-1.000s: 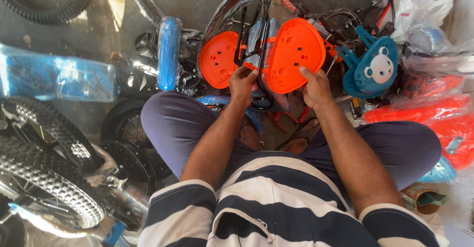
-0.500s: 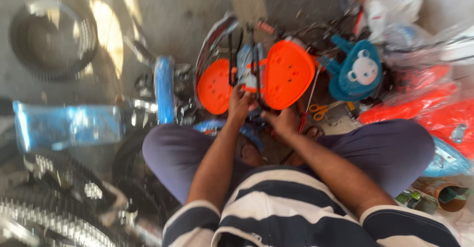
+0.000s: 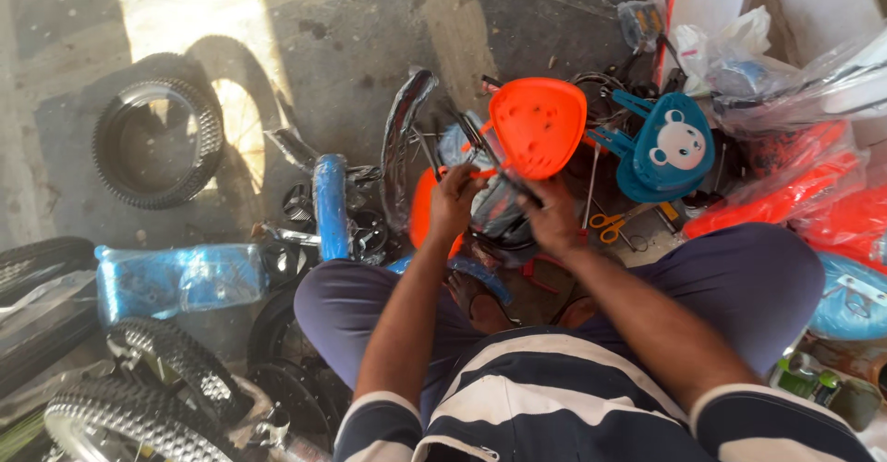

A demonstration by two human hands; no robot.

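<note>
I sat cross-legged on the concrete floor (image 3: 388,28) among small bicycle parts. My left hand (image 3: 455,205) was closed in a narrow grip around a dark metal bracket (image 3: 490,162) at the base of the orange plastic seat (image 3: 538,126), which stood tilted just beyond my fingers. My right hand (image 3: 555,217) was curled around the same dark frame, just beside the left; how tightly it gripped, I could not tell. A second orange panel (image 3: 420,211) lay partly hidden behind my left hand. To the right of the seat rested a blue seat back with a white bear face (image 3: 672,146), and orange-handled scissors (image 3: 607,225) lay on the floor near my right wrist. A blue wrapped frame tube (image 3: 330,205) stood to the left, with a loose knobby tyre (image 3: 159,143) well apart beyond it.
</note>
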